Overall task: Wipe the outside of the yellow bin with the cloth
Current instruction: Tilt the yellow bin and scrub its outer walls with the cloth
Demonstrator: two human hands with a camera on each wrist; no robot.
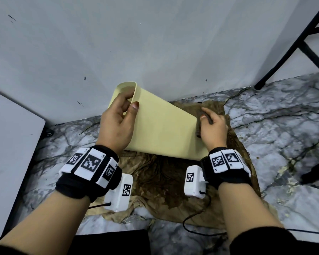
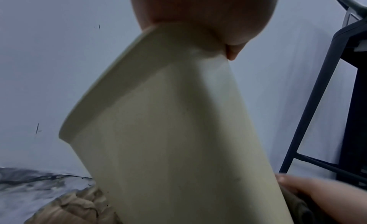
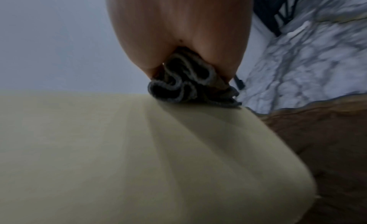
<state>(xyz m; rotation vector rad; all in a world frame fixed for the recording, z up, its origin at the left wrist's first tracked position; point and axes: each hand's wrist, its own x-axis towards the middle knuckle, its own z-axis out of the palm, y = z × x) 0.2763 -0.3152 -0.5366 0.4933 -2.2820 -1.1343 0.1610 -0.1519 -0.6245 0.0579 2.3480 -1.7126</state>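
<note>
The pale yellow bin is tilted, its open mouth up and to the left, its base end low at the right over a brown stained sheet. My left hand grips the rim, fingers inside the mouth and thumb on the outer wall; the left wrist view shows the bin from below. My right hand holds a bunched dark cloth against the bin's right lower edge. In the right wrist view the cloth bulges from my right hand onto the bin wall.
A brown stained sheet lies on the marble-patterned floor under the bin. A grey wall stands right behind. Black metal legs rise at the right. A white panel stands at the left.
</note>
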